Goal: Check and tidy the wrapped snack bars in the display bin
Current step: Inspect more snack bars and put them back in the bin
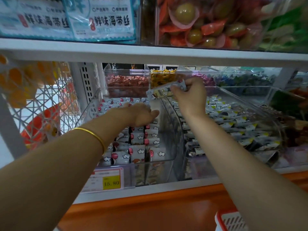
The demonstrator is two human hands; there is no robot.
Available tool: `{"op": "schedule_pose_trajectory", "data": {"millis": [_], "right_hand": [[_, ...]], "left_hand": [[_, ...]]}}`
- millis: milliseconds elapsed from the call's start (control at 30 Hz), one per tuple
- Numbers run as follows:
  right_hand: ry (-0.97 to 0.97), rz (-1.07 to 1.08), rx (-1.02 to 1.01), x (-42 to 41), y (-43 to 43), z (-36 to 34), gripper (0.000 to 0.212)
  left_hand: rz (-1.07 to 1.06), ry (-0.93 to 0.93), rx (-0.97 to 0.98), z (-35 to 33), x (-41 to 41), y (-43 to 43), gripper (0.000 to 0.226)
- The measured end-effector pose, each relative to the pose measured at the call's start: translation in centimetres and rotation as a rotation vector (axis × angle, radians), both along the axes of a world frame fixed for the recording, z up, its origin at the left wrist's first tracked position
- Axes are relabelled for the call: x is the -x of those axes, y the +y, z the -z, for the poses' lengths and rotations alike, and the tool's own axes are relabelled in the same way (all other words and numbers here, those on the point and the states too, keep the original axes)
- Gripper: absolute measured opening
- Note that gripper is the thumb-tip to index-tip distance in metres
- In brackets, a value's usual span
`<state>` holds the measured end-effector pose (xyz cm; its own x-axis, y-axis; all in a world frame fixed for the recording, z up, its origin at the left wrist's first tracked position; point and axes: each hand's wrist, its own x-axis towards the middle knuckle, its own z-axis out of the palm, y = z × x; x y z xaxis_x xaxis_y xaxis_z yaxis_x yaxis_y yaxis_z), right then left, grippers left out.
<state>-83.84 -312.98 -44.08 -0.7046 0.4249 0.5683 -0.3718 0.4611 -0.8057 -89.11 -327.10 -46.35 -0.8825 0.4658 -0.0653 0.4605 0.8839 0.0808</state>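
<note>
While the right hand point(190, 95) pinches a grey wrapped snack bar point(162, 92), the left hand point(141, 114) lies slack in the clear plastic bin point(169, 135) at its eight o'clock.

Seaweed packets point(100, 20) sit above the white shelf point(150, 54); red candies point(127, 84) and a yellow price tag point(111, 182) lie below.

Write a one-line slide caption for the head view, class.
Right hand pinches a grey wrapped snack bar above the clear plastic display bin; open left hand reaches over the bars inside.
</note>
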Motion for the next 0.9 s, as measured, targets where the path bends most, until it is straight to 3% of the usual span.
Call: {"op": "schedule_pose_trajectory", "data": {"millis": [67,200,333,433,567,733,900], "right_hand": [[0.001,0.005,-0.154,0.9,-0.5,-0.2,0.019],[-0.043,0.002,-0.497,2.7,-1.4,-0.8,0.014],[-0.164,-0.033,-0.784,4.3,-2.2,-0.9,0.030],[-0.259,-0.105,-0.945,5.1,-2.9,-0.8,0.022],[-0.386,-0.175,-1.079,5.8,-3.7,-0.9,0.026],[-0.544,-0.281,-1.177,7.0,-4.2,-0.9,0.011],[-0.677,-0.296,-1.292,7.6,-4.3,-1.2,0.041]], "left_hand": [[0.009,0.012,0.021,0.0,-0.6,-0.1,0.045],[0.027,0.030,0.085,0.5,-1.2,-0.7,0.062],[0.034,0.056,0.083,0.6,-1.8,-1.0,0.062],[0.037,0.062,0.047,0.7,-2.4,-1.4,0.061],[0.052,0.098,0.010,1.0,-3.4,-2.3,0.059],[0.043,0.138,0.019,1.0,-3.3,-2.9,0.062],[0.003,0.110,0.053,1.1,-3.2,-3.5,0.068]]}}
